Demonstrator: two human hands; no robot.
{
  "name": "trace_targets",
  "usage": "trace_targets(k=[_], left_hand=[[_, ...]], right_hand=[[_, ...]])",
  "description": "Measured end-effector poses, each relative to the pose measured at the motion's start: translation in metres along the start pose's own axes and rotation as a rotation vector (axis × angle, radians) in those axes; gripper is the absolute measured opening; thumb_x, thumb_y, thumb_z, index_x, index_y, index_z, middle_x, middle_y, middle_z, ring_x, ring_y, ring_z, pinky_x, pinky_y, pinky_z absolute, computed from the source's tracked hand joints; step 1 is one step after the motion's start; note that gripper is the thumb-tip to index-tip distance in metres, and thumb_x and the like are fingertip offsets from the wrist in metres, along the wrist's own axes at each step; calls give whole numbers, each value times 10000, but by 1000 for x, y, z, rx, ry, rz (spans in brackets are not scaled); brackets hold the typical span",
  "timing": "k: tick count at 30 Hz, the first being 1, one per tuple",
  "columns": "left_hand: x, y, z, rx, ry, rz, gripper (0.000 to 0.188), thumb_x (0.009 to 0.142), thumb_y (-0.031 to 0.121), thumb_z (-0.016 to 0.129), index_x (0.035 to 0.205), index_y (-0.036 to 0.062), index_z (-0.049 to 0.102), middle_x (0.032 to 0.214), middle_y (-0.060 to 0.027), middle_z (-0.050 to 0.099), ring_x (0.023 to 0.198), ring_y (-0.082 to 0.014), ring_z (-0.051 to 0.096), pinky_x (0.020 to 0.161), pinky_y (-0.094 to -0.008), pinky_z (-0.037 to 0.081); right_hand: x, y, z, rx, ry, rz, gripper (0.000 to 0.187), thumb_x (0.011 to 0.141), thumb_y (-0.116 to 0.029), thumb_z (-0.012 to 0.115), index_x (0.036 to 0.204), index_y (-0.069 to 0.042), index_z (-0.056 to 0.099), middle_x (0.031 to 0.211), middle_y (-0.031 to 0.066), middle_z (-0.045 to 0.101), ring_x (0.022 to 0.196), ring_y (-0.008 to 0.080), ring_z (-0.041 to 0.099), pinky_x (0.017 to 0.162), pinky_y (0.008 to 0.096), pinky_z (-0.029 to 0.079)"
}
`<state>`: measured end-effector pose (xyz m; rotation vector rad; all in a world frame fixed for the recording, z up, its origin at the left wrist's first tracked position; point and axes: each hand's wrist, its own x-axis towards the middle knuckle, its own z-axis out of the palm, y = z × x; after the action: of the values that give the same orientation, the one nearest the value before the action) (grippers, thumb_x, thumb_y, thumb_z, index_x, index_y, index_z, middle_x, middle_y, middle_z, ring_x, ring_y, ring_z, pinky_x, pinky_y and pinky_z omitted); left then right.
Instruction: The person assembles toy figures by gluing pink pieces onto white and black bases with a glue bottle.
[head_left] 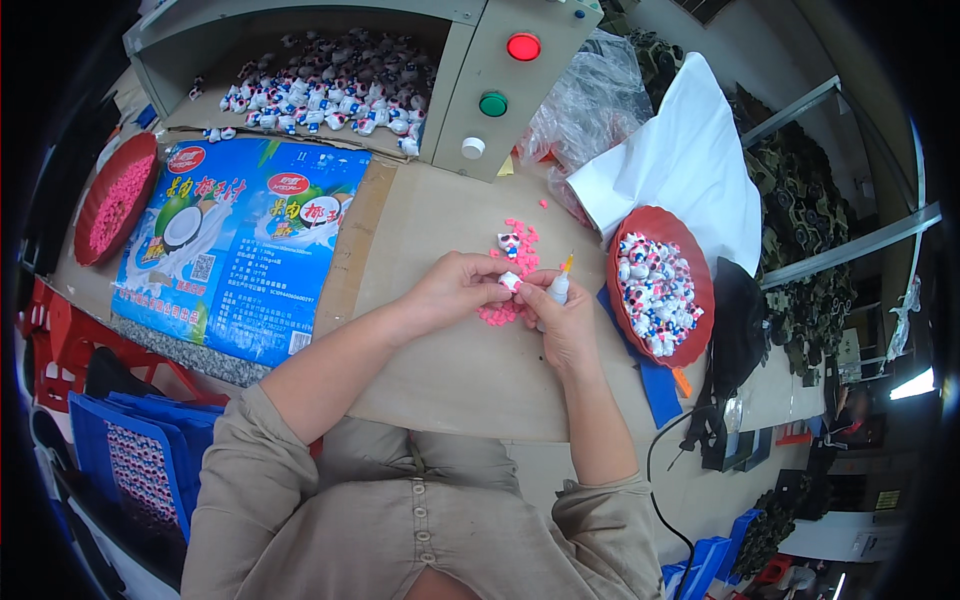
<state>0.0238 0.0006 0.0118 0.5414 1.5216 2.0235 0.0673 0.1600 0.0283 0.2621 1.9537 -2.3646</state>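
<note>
Over the brown work surface, my left hand (pixel 450 287) pinches a small white figurine (pixel 510 282) between thumb and fingertips. My right hand (pixel 571 327) is closed around a small white squeeze bottle (pixel 558 290) with a yellow nozzle tip pointing up. Its thumb and forefinger meet the figurine's right side, where a bit of pink shows; whether they grip a separate pink piece I cannot tell. Small pink pieces (pixel 495 315) lie loose under and around both hands. Just beyond my fingers, another white figurine (pixel 509 243) with dark and pink markings rests among them.
At right stands a red bowl (pixel 702 290) heaped with figurines; at left, a red bowl (pixel 146 160) holds pink pieces. Blue printed cardboard (pixel 240 250) covers the left side. Behind, a grey machine (pixel 460 85) with buttons has figurines in its opening. White sheeting (pixel 670 150) lies back right.
</note>
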Motion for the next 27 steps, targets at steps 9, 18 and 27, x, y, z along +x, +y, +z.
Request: trace_targets(k=[9, 18, 27], left_hand=[[-2, 3, -1, 36, 23, 24, 294, 818, 8, 503, 1112, -6, 504, 930, -72, 580, 833, -101, 554, 730, -230, 478], [-2, 6, 2, -88, 53, -37, 290, 824, 29, 512, 1110, -16, 501, 948, -80, 579, 849, -109, 561, 758, -222, 471], [-4, 4, 3, -102, 99, -39, 253, 789, -29, 517, 1040, -23, 548, 913, -75, 588, 806, -95, 566, 730, -210, 473]], right_hand=[[-2, 6, 7, -374, 110, -187, 142, 756, -92, 628, 839, 19, 595, 707, 23, 587, 612, 45, 511, 518, 175, 399], [-4, 9, 4, -302, 39, -330, 103, 756, -33, 599, 849, 12, 602, 771, 15, 564, 674, 54, 508, 588, 184, 406], [-6, 10, 6, -360, 23, -472, 87, 726, 6, 595, 813, 9, 597, 755, 40, 558, 680, 78, 508, 597, 202, 400]])
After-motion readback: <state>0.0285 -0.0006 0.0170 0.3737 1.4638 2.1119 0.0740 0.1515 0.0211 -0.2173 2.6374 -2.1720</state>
